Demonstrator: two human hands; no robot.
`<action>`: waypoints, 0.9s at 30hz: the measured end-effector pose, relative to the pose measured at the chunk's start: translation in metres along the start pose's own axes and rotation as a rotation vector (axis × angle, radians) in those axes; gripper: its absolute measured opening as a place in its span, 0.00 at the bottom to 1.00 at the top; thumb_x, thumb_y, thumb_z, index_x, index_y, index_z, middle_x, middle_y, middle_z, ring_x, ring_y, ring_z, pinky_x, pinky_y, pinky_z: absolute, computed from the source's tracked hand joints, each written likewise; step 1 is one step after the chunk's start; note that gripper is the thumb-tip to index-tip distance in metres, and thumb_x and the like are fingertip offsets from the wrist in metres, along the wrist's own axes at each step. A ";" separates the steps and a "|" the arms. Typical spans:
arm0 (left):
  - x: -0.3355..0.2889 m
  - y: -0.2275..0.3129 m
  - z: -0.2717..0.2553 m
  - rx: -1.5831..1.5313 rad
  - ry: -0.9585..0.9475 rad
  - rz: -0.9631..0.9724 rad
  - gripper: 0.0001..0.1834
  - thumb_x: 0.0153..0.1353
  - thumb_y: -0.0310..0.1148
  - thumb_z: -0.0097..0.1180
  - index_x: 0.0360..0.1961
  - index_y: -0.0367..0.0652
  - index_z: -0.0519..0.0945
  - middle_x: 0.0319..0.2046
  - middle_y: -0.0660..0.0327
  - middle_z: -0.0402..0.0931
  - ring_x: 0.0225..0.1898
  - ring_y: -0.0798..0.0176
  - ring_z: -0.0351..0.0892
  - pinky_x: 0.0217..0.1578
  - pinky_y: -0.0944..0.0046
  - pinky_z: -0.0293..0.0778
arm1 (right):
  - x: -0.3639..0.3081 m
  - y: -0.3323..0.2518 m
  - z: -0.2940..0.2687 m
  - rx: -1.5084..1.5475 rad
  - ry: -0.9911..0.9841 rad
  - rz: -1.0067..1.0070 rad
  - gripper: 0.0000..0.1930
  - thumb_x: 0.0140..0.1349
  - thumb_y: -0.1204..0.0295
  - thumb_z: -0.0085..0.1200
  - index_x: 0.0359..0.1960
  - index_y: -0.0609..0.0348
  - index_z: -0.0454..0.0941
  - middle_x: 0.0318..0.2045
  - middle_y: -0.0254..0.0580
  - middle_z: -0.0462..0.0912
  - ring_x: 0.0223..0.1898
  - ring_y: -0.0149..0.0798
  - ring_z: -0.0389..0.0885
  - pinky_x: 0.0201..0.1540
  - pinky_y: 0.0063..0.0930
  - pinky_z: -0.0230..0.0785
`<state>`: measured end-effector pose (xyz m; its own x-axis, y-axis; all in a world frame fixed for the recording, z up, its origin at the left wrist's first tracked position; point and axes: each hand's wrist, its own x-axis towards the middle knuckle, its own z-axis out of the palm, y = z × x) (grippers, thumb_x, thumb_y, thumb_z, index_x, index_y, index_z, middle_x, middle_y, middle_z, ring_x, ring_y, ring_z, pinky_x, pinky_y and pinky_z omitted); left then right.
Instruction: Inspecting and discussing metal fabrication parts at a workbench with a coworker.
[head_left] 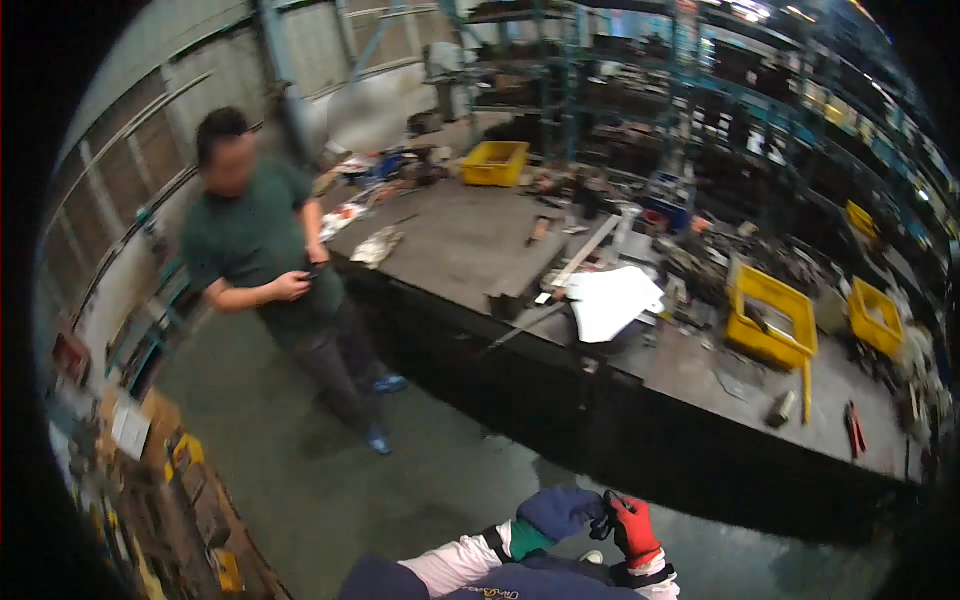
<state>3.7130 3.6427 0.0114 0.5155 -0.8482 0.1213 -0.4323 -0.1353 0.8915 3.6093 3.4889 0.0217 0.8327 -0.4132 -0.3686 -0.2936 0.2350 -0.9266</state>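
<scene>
At the bottom edge my two hands meet in front of my body. My right hand [632,530] wears a red glove with dark parts. Its fingers are curled in beside a small black piece [602,522], whose kind I cannot make out. My left hand [560,513] reaches toward the same spot from a pale pink sleeve with a black band and a green cuff. Dark blue fabric covers it, either a glove or a cloth, and hides its fingers.
A person [255,240] in a dark green shirt stands at the left, hands at the waist. A long workbench [440,260] runs across, bearing yellow bins [770,335], a white sheet [612,303] and red-handled pliers [855,432]. Metal racks [570,90] stand behind; boxes [160,430] line the lower left.
</scene>
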 end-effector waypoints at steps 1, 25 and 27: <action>0.012 0.008 0.016 -0.018 -0.048 0.021 0.14 0.54 0.34 0.52 0.42 0.46 0.79 0.35 0.52 0.79 0.37 0.49 0.78 0.36 0.58 0.73 | -0.009 0.001 -0.017 0.032 0.045 -0.056 0.13 0.61 0.67 0.52 0.24 0.63 0.77 0.16 0.25 0.70 0.19 0.20 0.62 0.20 0.20 0.52; 0.238 0.278 0.558 0.098 -1.129 0.635 0.12 0.55 0.39 0.54 0.39 0.49 0.81 0.30 0.55 0.80 0.33 0.49 0.78 0.34 0.57 0.74 | -0.267 0.087 -0.497 0.624 1.128 -0.126 0.15 0.61 0.61 0.54 0.26 0.63 0.78 0.20 0.27 0.74 0.25 0.22 0.69 0.27 0.22 0.61; 0.252 0.294 0.610 0.103 -1.189 0.634 0.13 0.55 0.38 0.53 0.40 0.49 0.81 0.30 0.55 0.80 0.33 0.49 0.78 0.34 0.57 0.74 | -0.277 0.098 -0.536 0.551 1.209 -0.140 0.16 0.61 0.61 0.54 0.25 0.63 0.77 0.20 0.27 0.74 0.25 0.22 0.69 0.27 0.22 0.61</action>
<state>3.2645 3.0769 0.0379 -0.7168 -0.6973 0.0014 -0.4351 0.4488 0.7806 3.0980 3.1544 -0.0065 -0.1804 -0.9102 -0.3729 0.2248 0.3309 -0.9165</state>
